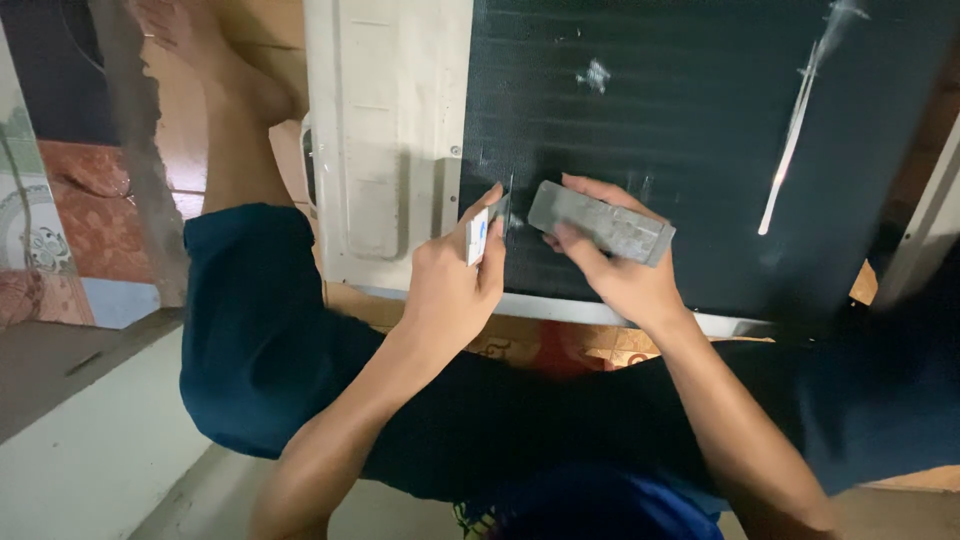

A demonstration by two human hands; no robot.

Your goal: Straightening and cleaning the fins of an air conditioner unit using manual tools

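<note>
The person sits with an air-conditioner unit [400, 130] laid between the legs, its dark finned coil [680, 120] facing up and its off-white casing panel on the left side. The right hand [625, 270] is closed around a grey rectangular block [600, 222], thumb beneath and fingers curled over the far edge; the block lies flat against the coil near the coil's lower left corner, its long axis running left to right and dipping a little toward the right, so one end points at the casing panel and the other at the coil's right edge. The left hand [455, 285] pinches a small thin white card-like piece [478, 240] between thumb and forefinger, held on edge and roughly upright, its top pointing away from the person, right at the seam where the casing meets the coil and just beside the block's left end. What kind of piece it is cannot be told. A long pale scratch [795, 130] and a small white smudge [595, 75] mark the coil farther up. Dark blue shorts [260, 330] cover the legs, and a bare foot [190, 40] rests on the floor by the upper left corner of the unit.
</note>
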